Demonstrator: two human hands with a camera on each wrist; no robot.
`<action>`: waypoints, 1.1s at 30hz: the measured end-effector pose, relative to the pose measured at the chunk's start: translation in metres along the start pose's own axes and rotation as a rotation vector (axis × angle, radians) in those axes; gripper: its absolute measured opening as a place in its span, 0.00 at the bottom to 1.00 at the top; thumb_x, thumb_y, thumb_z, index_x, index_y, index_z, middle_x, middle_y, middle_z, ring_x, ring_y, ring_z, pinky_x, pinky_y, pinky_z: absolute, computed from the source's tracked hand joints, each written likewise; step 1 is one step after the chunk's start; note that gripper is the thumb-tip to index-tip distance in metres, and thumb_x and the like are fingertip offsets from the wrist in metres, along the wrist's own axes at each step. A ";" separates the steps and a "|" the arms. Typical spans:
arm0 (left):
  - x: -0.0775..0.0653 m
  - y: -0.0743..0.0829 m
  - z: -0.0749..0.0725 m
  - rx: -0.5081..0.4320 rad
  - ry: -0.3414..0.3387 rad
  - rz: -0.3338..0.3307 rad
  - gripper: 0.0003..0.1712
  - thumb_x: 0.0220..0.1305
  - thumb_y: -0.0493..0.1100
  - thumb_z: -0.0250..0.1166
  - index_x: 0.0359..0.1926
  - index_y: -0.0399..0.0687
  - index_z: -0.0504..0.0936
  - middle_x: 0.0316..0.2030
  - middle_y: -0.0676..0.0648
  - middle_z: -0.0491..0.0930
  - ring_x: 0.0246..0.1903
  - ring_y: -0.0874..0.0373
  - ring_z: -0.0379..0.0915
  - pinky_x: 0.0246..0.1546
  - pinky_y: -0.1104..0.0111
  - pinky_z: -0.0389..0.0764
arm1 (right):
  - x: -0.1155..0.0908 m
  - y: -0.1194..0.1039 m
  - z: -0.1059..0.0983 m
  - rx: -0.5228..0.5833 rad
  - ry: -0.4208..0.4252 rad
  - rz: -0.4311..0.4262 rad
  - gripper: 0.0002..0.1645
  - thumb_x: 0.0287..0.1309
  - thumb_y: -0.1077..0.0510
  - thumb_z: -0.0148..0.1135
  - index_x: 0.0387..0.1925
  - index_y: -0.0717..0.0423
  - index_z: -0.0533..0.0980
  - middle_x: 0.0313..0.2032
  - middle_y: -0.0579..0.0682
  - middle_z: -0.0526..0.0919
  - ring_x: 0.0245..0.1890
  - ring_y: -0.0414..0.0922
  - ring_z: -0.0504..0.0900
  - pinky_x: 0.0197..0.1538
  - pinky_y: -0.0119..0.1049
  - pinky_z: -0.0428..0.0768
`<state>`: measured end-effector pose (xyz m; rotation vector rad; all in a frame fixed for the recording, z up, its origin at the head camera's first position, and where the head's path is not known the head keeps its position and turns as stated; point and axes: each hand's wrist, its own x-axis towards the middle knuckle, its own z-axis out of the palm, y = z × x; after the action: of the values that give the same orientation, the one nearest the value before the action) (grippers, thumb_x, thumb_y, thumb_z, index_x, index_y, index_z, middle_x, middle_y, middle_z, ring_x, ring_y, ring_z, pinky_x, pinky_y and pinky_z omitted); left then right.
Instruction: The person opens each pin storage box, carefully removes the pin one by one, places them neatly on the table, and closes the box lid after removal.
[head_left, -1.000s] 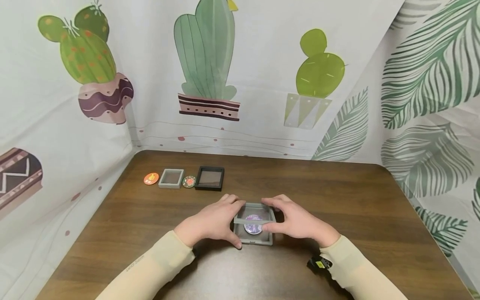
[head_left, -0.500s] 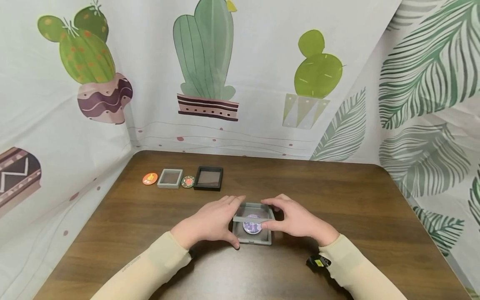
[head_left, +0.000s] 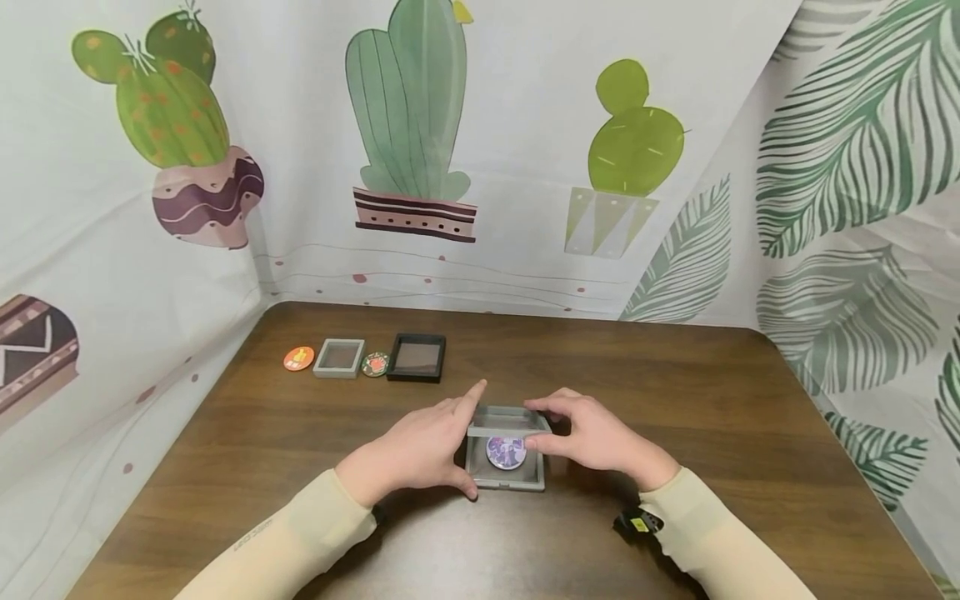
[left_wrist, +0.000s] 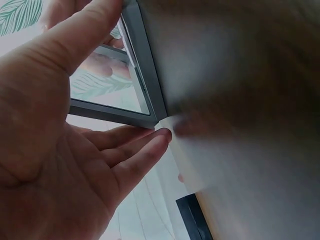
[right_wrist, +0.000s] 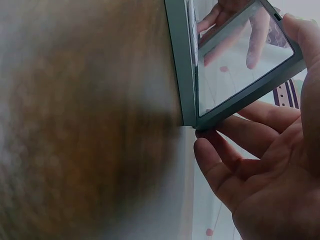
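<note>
A grey hinged display frame lies in front of me, its base [head_left: 507, 484] on the table and its clear-windowed lid [head_left: 491, 432] tilted up from the back edge. On the base's clear film sits a round purple-and-white badge [head_left: 506, 452]. My left hand [head_left: 412, 450] spans the base's left side, thumb at the front corner, other fingertips by the hinge corner [left_wrist: 159, 121]; its index finger points away, raised. With my right hand [head_left: 600, 433] I pinch the lid's right side, thumb on its free edge and fingers behind, near the hinge in the right wrist view.
At the back left stand an orange badge [head_left: 298, 358], a smaller light grey frame [head_left: 337, 374], a dark green patterned badge [head_left: 375, 364] and a black frame [head_left: 415, 377], in a row. A cactus-print cloth [head_left: 525, 167] hangs behind the brown table [head_left: 645, 358].
The lid's free edge has swung up and back, uncovering more of the badge. My left index finger has lifted and straightened away from the frame. The right hand moved slightly with the lid.
</note>
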<state>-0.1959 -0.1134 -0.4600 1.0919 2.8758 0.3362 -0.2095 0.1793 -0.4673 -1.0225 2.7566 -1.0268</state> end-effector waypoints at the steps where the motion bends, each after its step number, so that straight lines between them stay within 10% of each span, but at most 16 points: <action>1: 0.000 0.000 0.000 -0.007 0.000 -0.004 0.86 0.31 0.82 0.70 0.78 0.47 0.31 0.66 0.41 0.67 0.62 0.52 0.65 0.52 0.57 0.76 | 0.000 0.000 0.000 0.001 0.002 0.004 0.40 0.54 0.27 0.63 0.60 0.47 0.77 0.48 0.42 0.79 0.45 0.37 0.75 0.49 0.40 0.76; 33: 0.001 -0.006 -0.004 -0.034 0.079 0.045 0.93 0.22 0.74 0.78 0.76 0.55 0.21 0.62 0.42 0.69 0.60 0.51 0.66 0.54 0.57 0.74 | 0.003 -0.003 -0.001 0.127 0.099 0.103 0.37 0.58 0.31 0.62 0.59 0.51 0.77 0.53 0.47 0.82 0.43 0.36 0.81 0.47 0.41 0.80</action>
<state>-0.2008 -0.1176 -0.4574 1.1656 2.9053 0.4379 -0.2105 0.1761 -0.4640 -0.8255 2.7440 -1.2503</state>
